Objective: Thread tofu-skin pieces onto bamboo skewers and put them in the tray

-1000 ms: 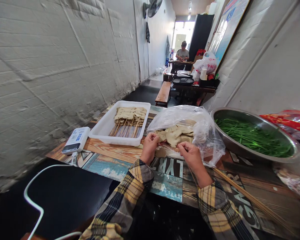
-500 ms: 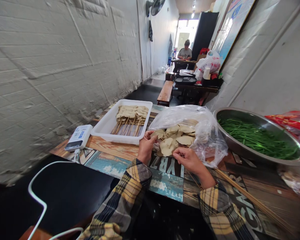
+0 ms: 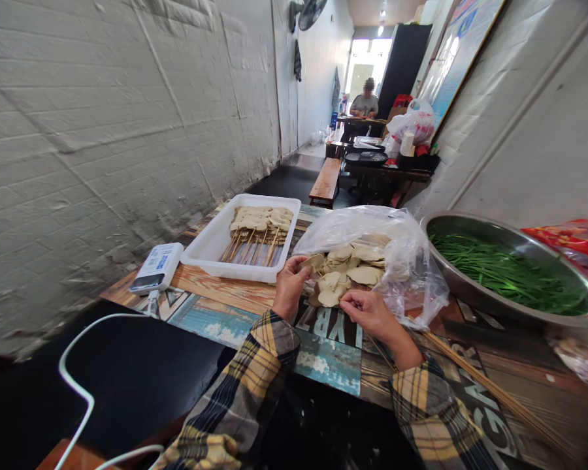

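Note:
My left hand [image 3: 290,287] is closed, pinching the edge of a thin, round, beige food slice [image 3: 313,263]. Just to the right, my right hand [image 3: 372,316] has its fingers pressed together on a thin wooden skewer [image 3: 383,352], whose tail runs back under the wrist. Overlapping beige slices [image 3: 332,288] sit at the far end of those fingers, apparently threaded on the skewer; its tip is hidden. Behind both hands, a clear plastic bag [image 3: 357,225] lies open with a heap of loose slices [image 3: 367,261] in its mouth.
Left of the bag, a white plastic tray [image 3: 200,261] holds several rows of skewered slices. A white device [image 3: 157,266] with a cable stands beside it. On the right are a steel bowl [image 3: 451,287] of green stalks and loose skewers [image 3: 490,382]. A person [image 3: 365,104] sits far back.
My left hand has tilted its slice up slightly. The right hand stays at the skewer, and the whole view has shifted a little.

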The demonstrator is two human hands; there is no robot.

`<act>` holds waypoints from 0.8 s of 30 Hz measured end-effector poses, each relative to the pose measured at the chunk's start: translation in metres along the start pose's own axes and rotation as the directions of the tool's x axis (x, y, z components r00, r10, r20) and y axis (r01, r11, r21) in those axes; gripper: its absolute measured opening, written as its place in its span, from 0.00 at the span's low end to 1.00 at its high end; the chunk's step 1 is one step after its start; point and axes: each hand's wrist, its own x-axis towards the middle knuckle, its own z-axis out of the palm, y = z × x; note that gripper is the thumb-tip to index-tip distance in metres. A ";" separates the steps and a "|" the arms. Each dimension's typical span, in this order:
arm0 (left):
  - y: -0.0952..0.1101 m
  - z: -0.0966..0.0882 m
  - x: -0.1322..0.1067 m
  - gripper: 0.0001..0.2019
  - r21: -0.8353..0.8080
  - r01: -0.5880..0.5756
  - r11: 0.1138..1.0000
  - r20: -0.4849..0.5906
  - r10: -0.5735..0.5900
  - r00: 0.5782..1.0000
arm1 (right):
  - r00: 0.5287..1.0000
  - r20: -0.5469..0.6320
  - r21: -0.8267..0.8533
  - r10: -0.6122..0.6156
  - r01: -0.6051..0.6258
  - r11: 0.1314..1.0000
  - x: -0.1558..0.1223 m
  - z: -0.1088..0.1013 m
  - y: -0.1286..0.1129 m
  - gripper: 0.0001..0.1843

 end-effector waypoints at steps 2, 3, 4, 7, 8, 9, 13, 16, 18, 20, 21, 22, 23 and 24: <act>-0.001 0.000 0.000 0.11 0.017 -0.003 1.000 0.002 0.003 1.000 | 1.000 0.000 -0.009 -0.001 0.001 1.000 0.000 0.000 0.000 0.13; -0.001 0.000 0.000 0.11 0.028 -0.006 1.000 0.003 0.006 1.000 | 1.000 -0.004 -0.014 -0.002 0.002 1.000 0.000 0.000 0.000 0.13; -0.001 0.000 0.000 0.10 0.039 -0.011 0.999 0.005 0.011 1.000 | 1.000 -0.006 -0.018 -0.003 0.003 1.000 0.000 0.000 -0.001 0.13; -0.002 0.000 0.000 0.09 0.082 -0.040 0.996 0.018 0.039 0.999 | 1.000 -0.011 -0.018 -0.003 0.002 1.000 0.000 0.000 -0.002 0.13; -0.003 0.000 0.000 0.09 0.095 -0.054 0.994 0.022 0.052 0.998 | 1.000 -0.014 -0.016 -0.002 0.002 1.000 0.000 0.001 -0.002 0.13; -0.003 0.000 0.000 0.08 0.108 -0.067 0.992 0.027 0.064 0.998 | 1.000 -0.016 -0.016 -0.001 0.001 1.000 0.000 0.001 -0.002 0.13; -0.005 0.001 0.000 0.08 0.141 -0.102 0.985 0.032 0.098 0.995 | 1.000 -0.028 -0.054 -0.012 0.010 0.999 0.000 0.002 0.000 0.13; -0.005 0.002 0.000 0.08 0.153 -0.102 0.983 0.016 0.101 0.995 | 0.999 -0.041 -0.076 -0.020 0.017 0.997 0.000 0.003 0.001 0.13; -0.005 0.002 -0.001 0.08 0.150 -0.091 0.984 0.022 0.089 0.996 | 0.998 -0.052 -0.086 -0.028 0.024 0.996 0.000 0.004 0.001 0.13; -0.003 0.003 -0.002 0.09 0.133 -0.073 0.988 0.043 0.068 0.997 | 0.997 -0.065 -0.090 -0.032 0.026 0.996 0.000 0.004 0.002 0.13; -0.003 0.003 -0.003 0.09 0.117 -0.061 0.991 0.051 0.056 0.997 | 0.997 -0.071 -0.087 -0.030 0.023 0.996 0.001 0.005 0.002 0.13; -0.002 0.003 -0.003 0.09 0.096 -0.048 0.994 0.058 0.043 0.997 | 0.997 -0.076 -0.083 -0.027 0.020 0.996 0.001 0.005 0.002 0.13; -0.002 0.003 -0.003 0.10 0.070 -0.033 0.997 0.061 0.029 0.998 | 0.996 -0.081 -0.078 -0.025 0.019 0.997 0.001 0.005 0.002 0.13; -0.002 0.003 -0.002 0.10 0.041 -0.016 0.999 0.060 0.014 0.998 | 0.996 -0.084 -0.074 -0.026 0.020 0.997 0.001 0.005 0.002 0.13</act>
